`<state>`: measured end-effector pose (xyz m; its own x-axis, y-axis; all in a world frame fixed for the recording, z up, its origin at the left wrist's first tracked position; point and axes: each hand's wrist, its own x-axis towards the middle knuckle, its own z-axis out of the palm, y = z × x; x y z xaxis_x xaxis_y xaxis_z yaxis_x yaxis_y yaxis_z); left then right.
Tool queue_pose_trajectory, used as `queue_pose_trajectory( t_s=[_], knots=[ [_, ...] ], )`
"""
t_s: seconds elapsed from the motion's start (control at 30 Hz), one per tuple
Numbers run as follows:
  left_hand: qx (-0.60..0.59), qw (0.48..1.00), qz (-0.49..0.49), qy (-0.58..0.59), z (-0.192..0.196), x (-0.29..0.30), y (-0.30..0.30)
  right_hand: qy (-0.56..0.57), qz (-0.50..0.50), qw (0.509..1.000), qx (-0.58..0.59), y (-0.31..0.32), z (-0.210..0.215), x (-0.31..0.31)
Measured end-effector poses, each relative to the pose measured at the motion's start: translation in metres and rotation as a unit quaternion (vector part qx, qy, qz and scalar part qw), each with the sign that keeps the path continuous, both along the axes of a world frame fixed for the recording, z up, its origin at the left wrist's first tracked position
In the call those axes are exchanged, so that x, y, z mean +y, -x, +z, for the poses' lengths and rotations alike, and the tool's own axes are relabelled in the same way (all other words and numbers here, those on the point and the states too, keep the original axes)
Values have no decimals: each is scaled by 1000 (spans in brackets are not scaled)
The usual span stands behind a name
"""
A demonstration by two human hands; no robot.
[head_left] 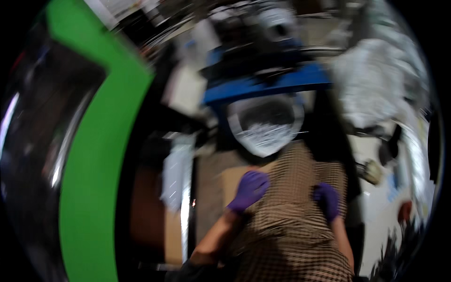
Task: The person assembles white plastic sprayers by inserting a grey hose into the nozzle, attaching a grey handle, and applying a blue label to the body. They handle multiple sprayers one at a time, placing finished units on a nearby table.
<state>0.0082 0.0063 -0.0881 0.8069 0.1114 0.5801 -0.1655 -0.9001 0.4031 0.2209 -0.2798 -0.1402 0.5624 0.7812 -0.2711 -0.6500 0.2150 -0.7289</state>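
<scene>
My left hand (251,189), in a purple glove, is curled closed beside the left part of a brown checked cloth (286,207) over my lap and legs. Nothing shows in its fingers. My right hand (327,199), gloved in purple too, is at the cloth's right side; its fingers are blurred and partly turned away. Ahead of both hands, under a blue machine frame (277,88), sits a pale rounded container or bag (265,149) with whitish bits in it. The whole picture is smeared by motion.
A long green strip (94,188) curves along the left. Nearer stands a brown box (149,207) with clear plastic (178,174) beside it. A piece of cardboard (231,181) lies by my left hand. On the right are a large whitish plastic bag (369,84) and a white surface (373,207) with small items.
</scene>
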Motion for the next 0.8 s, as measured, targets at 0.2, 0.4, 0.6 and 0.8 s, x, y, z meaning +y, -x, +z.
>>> queue_pose_trajectory(
  t_s=[0.2, 0.4, 0.6, 0.8],
  knots=[
    [70, 850, 437, 284, -109, 38, 207, -27, -41, 999, -15, 10, -23, 20],
    [-108, 569, 574, 579, -127, 150, 351, 100, -6, 991, -89, 3, -42, 10],
    [143, 759, 623, 124, -119, 288, 305, 215, 83, 918, -322, 11, 2, 26],
    [158, 763, 627, -6, -113, 315, 281, 208, 60, 929, -301, 29, -5, 14]
  ],
)
